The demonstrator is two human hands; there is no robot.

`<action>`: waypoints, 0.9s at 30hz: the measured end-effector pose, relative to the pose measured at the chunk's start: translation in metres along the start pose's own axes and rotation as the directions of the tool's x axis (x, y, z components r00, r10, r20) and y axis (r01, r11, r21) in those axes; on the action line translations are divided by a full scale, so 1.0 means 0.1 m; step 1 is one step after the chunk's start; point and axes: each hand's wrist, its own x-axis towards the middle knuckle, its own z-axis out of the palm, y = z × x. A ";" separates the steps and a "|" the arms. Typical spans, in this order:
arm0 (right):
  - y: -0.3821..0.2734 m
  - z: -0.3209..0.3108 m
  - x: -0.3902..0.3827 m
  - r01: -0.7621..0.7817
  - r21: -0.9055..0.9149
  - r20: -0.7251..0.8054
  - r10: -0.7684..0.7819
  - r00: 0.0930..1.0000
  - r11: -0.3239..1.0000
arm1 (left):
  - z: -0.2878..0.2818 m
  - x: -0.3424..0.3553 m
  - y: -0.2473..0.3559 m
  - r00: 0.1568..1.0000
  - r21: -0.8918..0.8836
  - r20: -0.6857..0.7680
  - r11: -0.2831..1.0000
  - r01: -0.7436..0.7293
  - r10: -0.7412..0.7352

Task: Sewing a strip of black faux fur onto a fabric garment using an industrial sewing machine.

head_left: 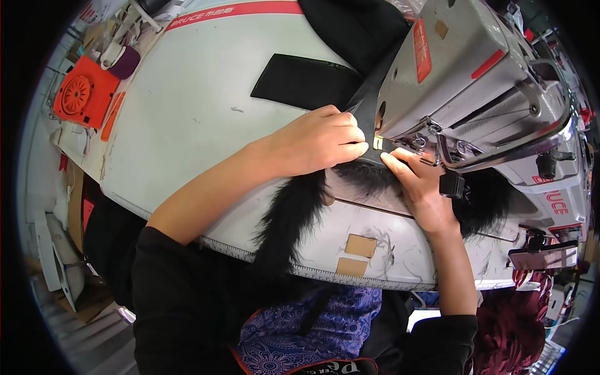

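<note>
A sewing machine [450, 69] with a pale head stands at the right, a small light shining by its needle. Black fabric [365, 103] passes under the presser area. Left of the needle my left hand [322, 142] is closed, its fingers pinching the fabric's edge. A strip of black fur trim [290, 212] hangs from beneath that hand over the table's near edge. On the right side, my right hand [422, 187] rests on the work below the needle, thumb stretched out and fingers apart. The machine partly hides its fingertips. More black fur [484, 203] lies beyond the right wrist.
A flat black fabric piece [303, 81] lies on the white table [200, 106], near a larger black cloth [356, 31]. An orange box-like object [84, 94] and a purple thread cone [122, 61] sit far left. Cardboard-coloured patches [360, 245] and loose fur are near the front edge.
</note>
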 end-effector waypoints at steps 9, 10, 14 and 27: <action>-0.01 0.01 -0.02 -0.215 0.111 -0.008 0.217 0.976 0.970 | 0.04 0.01 -0.06 0.997 -0.178 -0.079 0.984 0.008 -0.022; 0.00 0.02 -0.03 -0.250 0.180 -0.010 0.256 0.967 0.951 | 0.05 0.02 -0.07 0.990 -0.249 -0.122 0.968 0.038 -0.070; 0.07 0.02 -0.04 -0.016 -0.128 -0.078 0.006 0.997 0.992 | 0.05 0.08 -0.11 0.984 -0.293 -0.090 0.948 0.124 -0.156; 0.02 0.03 0.06 -0.125 -0.098 0.009 0.127 0.992 0.987 | -0.01 0.09 -0.07 0.937 0.227 -0.187 0.941 -0.251 0.295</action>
